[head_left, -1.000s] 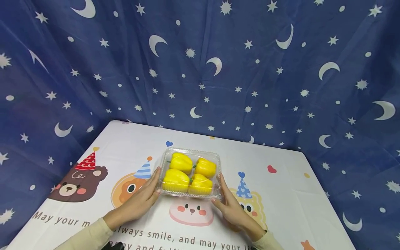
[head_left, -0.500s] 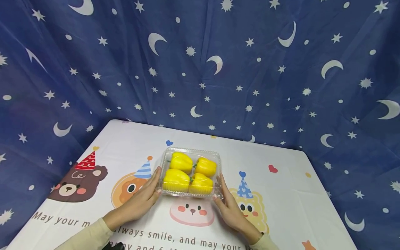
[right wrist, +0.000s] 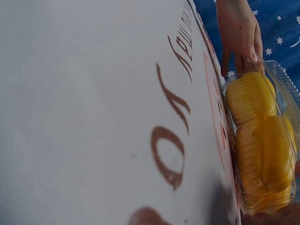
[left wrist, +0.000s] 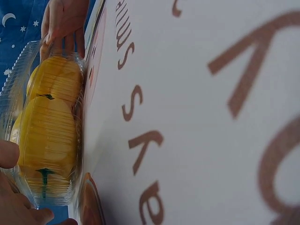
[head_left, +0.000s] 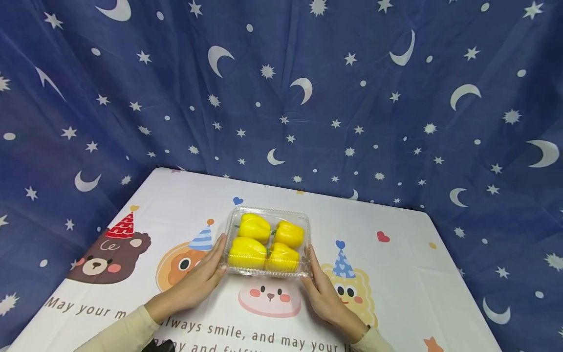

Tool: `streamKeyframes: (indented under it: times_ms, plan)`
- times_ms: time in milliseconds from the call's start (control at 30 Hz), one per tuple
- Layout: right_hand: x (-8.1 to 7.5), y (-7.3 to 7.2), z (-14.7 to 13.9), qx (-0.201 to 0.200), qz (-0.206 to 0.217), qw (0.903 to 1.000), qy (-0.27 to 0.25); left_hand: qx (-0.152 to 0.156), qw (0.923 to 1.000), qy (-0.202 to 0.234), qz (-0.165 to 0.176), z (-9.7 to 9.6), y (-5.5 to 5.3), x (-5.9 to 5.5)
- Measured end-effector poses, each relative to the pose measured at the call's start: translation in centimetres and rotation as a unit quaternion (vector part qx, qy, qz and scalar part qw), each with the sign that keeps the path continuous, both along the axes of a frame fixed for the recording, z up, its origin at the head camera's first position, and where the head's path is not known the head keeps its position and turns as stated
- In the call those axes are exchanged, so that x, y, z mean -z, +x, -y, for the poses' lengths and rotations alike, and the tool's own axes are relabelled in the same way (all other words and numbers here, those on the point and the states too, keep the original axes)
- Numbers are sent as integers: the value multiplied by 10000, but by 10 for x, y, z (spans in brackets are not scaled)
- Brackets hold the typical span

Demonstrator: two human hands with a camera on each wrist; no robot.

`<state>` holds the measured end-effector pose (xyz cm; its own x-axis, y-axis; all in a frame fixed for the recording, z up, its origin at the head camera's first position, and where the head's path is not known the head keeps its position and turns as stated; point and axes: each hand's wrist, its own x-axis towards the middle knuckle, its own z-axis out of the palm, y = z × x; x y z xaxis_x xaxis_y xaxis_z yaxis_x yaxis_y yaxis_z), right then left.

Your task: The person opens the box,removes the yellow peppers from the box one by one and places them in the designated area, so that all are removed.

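Note:
A clear plastic clamshell box point(head_left: 269, 213) with several yellow bell peppers point(head_left: 254, 227) inside is near the middle of the table. Its lid lies over the peppers; whether it is latched I cannot tell. My left hand point(head_left: 198, 281) holds the box by its left side, and in the left wrist view the thumb point(left wrist: 8, 154) is on one side of the edge with fingers on the other. The right hand point(head_left: 325, 293) grips the right side near the front corner. Parts of both hands' fingers are hidden behind the box.
A white tablecloth point(head_left: 409, 274) printed with cartoon animals and brown lettering covers the table. Behind and beside it hangs a dark blue curtain point(head_left: 281, 98) with moons and stars. Something black point(head_left: 160, 346) shows at the bottom edge.
The right thumb has shifted slightly rightward along the box's near right corner. The box and left hand look almost unmoved, and the head view has tilted a little.

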<state>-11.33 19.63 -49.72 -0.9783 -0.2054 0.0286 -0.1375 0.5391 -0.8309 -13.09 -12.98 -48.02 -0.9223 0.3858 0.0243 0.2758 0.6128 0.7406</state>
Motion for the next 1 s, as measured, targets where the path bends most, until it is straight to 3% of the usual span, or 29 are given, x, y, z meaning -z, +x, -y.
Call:
streamKeyframes:
  times_ms: [233, 433, 700, 1000]
  plan:
    - [-1, -9, -4, -152, -277, 9993, -218, -8, 10000, 9, -33, 1, -1, -3]
    - [-4, -12, -5, -379, -103, 9978, -538, -33, 10000, -41, -71, 1, -2, -4]
    - [-4, -10, -6, -267, 90, 9982, -524, -66, 10000, -60, -38, 0, -2, -1]
    - [0, -6, -12, -290, 133, 9958, -856, -84, 9999, 24, -143, -2, 2, -2]
